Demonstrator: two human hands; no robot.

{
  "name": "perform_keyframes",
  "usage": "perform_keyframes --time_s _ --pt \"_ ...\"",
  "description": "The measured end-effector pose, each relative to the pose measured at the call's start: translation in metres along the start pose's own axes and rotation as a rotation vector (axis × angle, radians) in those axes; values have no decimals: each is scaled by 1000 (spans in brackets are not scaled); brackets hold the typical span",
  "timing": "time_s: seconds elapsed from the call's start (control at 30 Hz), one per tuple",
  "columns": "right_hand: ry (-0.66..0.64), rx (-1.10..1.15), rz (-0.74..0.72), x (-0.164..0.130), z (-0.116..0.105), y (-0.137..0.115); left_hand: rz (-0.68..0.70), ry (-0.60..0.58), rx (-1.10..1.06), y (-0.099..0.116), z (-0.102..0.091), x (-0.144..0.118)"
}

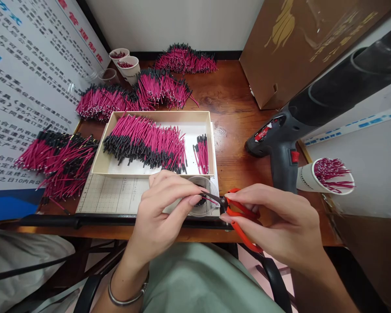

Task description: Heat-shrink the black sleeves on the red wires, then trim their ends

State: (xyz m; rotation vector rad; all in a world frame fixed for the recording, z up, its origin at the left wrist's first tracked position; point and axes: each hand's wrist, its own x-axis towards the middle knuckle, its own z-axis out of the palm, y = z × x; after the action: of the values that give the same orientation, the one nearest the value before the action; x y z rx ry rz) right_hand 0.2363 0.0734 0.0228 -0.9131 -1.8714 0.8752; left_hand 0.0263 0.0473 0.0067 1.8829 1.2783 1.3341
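Over the front of the board, my left hand (164, 202) is closed in a pinch between thumb and forefinger. A thin dark pink wire (212, 201) pokes out from those fingertips, next to the scissor blades. My right hand (285, 219) grips small scissors (244, 211) with orange-red handles, their dark blades pointing left to the wire. Below the fingertips stands a clear plastic cup (211, 184), partly covered by my hands, with small black bits inside. Just beyond is a cream box (161, 115) holding rows of pink wires (150, 139) with black ends, plus a smaller bunch (201, 154) at its right.
Piles of similar wires lie behind the box (164, 89) and at the left (61, 161). Paper cups (130, 71) of wires stand at the back; another cup (308, 176) is at the right. A black heat gun (283, 161) and a brown carton (270, 56) occupy the right side.
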Motion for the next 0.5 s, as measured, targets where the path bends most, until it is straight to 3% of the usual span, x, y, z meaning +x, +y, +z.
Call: perform_keyframes --time_s 0.17,0.37,0.5 --pt "60 37 66 0 -2 -1 9 6 -10 -1 0 0" --pt "-10 57 23 2 -2 -1 10 10 -28 -1 0 -1" --pt "20 55 37 1 -2 -1 10 -6 -17 0 0 -2"
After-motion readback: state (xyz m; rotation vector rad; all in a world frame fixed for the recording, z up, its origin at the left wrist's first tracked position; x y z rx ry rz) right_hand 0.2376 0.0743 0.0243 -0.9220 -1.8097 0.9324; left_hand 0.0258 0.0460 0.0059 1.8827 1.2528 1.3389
